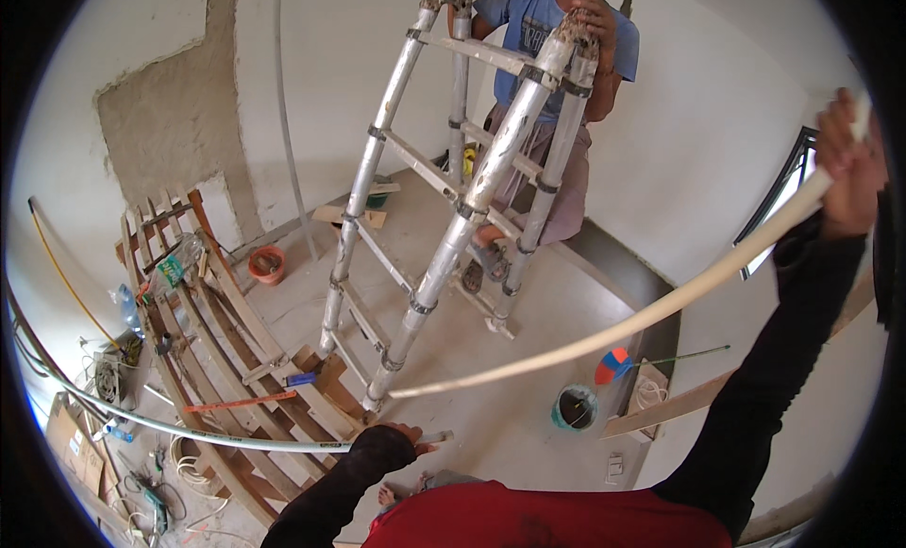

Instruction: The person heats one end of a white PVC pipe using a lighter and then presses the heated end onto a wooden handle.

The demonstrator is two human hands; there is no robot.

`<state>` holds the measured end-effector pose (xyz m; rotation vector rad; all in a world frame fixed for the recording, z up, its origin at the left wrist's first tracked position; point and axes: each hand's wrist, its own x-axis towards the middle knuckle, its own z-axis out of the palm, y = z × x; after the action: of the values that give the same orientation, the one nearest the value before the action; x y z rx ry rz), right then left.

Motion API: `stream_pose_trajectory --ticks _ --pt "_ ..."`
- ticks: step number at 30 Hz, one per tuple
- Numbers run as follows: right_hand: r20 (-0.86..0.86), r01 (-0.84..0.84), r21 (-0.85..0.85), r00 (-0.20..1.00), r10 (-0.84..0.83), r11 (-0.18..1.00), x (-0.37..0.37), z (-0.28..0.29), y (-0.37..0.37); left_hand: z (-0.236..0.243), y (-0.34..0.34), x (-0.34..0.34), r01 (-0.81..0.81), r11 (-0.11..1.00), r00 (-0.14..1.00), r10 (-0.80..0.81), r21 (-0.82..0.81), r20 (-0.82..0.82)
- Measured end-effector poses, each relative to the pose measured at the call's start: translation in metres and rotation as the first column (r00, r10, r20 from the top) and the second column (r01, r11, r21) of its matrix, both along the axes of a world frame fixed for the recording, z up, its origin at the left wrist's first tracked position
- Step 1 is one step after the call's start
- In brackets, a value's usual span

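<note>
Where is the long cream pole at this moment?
In the head view, the cream pole slants across the right half, gripped near its upper end by the right hand, its lower tip appearing beside the ladder's foot.

Building site: looked indoors, mid-work
Wall [326, 76]: showed a rough cement patch [175, 137]
Ladder [442, 263]: stood paint-spattered
Floor [491, 444]: held planks [255, 314], a bucket [561, 418]

Room between ladder [491, 170] and bucket [557, 417], pale tube [661, 308] across it
</note>
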<state>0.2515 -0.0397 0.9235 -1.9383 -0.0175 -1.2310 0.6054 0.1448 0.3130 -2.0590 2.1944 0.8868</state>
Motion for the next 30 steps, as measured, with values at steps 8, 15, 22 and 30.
stream_pose_trajectory --ticks 8,15,22,30 --pt "-0.039 -0.186 0.250 0.979 0.201 0.950 0.140 -0.144 -0.037 0.028 0.011 0.000 -0.121 0.993 0.991 0.120 0.012 0.055" --pt "-0.555 -0.240 0.358 0.722 0.412 0.902 0.192 -0.295 -0.096 -0.018 0.000 -0.019 -0.423 0.789 0.853 0.513 -0.446 0.099" --pt "-0.515 -0.477 0.431 0.567 0.643 0.766 0.228 -0.417 -0.110 -0.013 -0.025 -0.021 -0.634 0.637 0.669 0.736 -0.437 0.102" --pt "-0.525 -0.639 0.283 0.521 0.673 0.715 0.265 -0.366 -0.110 -0.022 -0.031 -0.027 -0.650 0.581 0.614 0.782 -0.490 0.111"
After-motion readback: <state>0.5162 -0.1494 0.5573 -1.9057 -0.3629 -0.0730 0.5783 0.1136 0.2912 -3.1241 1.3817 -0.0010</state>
